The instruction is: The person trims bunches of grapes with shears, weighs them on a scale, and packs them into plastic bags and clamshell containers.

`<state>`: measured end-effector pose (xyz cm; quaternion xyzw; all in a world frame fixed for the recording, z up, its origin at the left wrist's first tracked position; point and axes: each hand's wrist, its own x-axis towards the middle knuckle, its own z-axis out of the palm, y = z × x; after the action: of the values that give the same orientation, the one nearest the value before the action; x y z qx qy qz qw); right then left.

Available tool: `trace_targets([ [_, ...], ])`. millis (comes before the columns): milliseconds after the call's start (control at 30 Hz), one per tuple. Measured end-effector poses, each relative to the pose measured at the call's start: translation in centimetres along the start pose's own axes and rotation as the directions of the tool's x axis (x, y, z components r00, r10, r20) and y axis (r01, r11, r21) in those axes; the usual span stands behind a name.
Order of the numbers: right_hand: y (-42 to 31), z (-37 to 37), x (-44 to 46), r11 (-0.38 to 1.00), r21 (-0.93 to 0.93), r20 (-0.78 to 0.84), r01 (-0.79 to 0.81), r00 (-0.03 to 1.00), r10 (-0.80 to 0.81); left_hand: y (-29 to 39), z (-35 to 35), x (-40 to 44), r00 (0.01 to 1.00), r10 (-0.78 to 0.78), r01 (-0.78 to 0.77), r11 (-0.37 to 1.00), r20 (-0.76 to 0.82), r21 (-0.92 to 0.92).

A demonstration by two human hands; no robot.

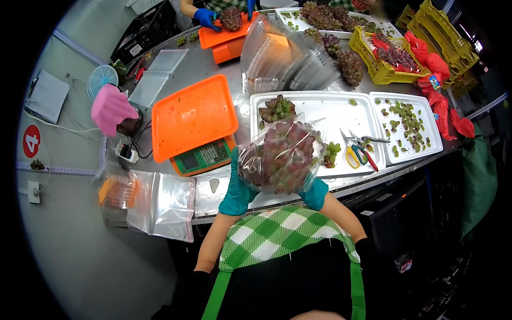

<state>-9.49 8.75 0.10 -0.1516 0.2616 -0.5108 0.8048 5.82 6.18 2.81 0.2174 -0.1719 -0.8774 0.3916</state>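
Between my two teal-gloved hands is a clear plastic pack of dark red grapes [285,157], raised in front of my apron. My left hand [236,191] closes around its left side, with the fingers partly behind the plastic. On the lower right side my right hand [316,194] grips it, its fingers mostly hidden. Just beyond the pack, a white foam tray [333,106] carries a bunch of grapes [277,109], a small green cluster [332,153], yellow-handled scissors [352,156] and pruning shears [368,154]. An orange scale [194,117] stands to the left.
A second white tray [432,133] holds loose grapes. Stacked clear plastic containers [288,58] stand farther back, near a yellow crate [378,72] of grapes. Plastic bags [173,205] overhang the table's left front edge. Across the table, a person's blue-gloved hand [207,19] is beside another orange scale [229,45].
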Motion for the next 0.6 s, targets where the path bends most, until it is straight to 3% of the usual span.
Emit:
trace_targets([
  [100, 0.3, -0.1, -0.5, 0.99, -0.14, -0.03, -0.031, 0.999, 0.027, -0.9, -0.7, 0.0, 0.999, -0.046, 0.044, 0.996, -0.028, -0.082],
  [133, 0.1, -0.1, -0.5, 0.98, -0.199, -0.043, -0.032, 0.999, 0.024, -1.4, -0.7, 0.1, 0.998, 0.03, -0.03, 1.0, -0.047, 0.008],
  [200, -0.6, -0.3, -0.1, 0.902, -0.432, -0.08, -0.009, 0.996, -0.028, -1.9, -0.2, -0.4, 0.998, 0.038, -0.039, 0.999, 0.057, 0.014],
  [233, -1.2, -0.4, -0.3, 0.799, -0.601, -0.085, 0.004, 0.994, -0.069, -2.2, -0.3, -0.6, 0.998, 0.064, -0.065, 0.995, 0.023, 0.076],
  [267, -2.1, -0.6, -0.3, 0.56, -0.829, -0.075, -0.002, 0.991, -0.107, -2.4, -0.5, -0.8, 0.996, 0.089, -0.086, 0.986, -0.01, 0.141],
  [300, -3.1, -0.6, -0.5, 0.138, -0.989, -0.066, -0.051, 0.992, -0.111, -2.7, -0.6, -1.0, 0.993, 0.114, -0.103, 0.973, -0.044, 0.205],
  [333, -4.1, -0.3, -0.7, -0.223, -0.97, -0.075, -0.093, 0.993, -0.088, -2.5, -0.8, -1.3, 0.994, 0.11, -0.102, 0.975, -0.029, 0.196],
  [367, -4.9, -0.1, -0.8, -0.349, -0.929, -0.099, -0.121, 0.992, -0.079, -2.4, -0.5, -1.2, 0.996, 0.084, -0.08, 0.986, -0.019, 0.143],
  [433, -6.5, 0.4, -1.0, -0.283, -0.944, -0.147, -0.17, 0.984, -0.101, -2.1, 0.2, -1.0, 1.0, 0.031, -0.031, 0.999, 0.001, 0.038],
  [467, -6.6, 0.8, -1.6, 0.215, -0.97, -0.149, -0.109, 0.973, -0.178, -2.6, 0.0, -1.0, 0.999, 0.009, -0.009, 1.0, -0.037, -0.01],
  [500, -6.6, 1.2, -2.1, 0.644, -0.763, -0.15, 0.052, 0.955, -0.254, -2.6, -0.5, -0.8, 0.998, -0.055, 0.052, 0.972, -0.006, -0.228],
  [533, -7.2, 1.6, -2.2, 0.716, -0.698, -0.181, 0.032, 0.959, -0.219, -2.6, -1.0, -0.7, 0.993, -0.119, 0.118, 0.888, 0.025, -0.444],
  [567, -7.8, 2.0, -2.2, 0.778, -0.628, -0.205, 0.009, 0.963, -0.177, -2.7, -1.5, -0.5, 0.982, -0.182, 0.177, 0.762, 0.056, -0.623],
  [600, -8.2, 2.3, -2.1, 0.834, -0.551, -0.225, -0.016, 0.966, -0.13, -2.0, -2.2, -0.5, 0.943, -0.25, 0.287, 0.28, 0.219, -0.916],
])
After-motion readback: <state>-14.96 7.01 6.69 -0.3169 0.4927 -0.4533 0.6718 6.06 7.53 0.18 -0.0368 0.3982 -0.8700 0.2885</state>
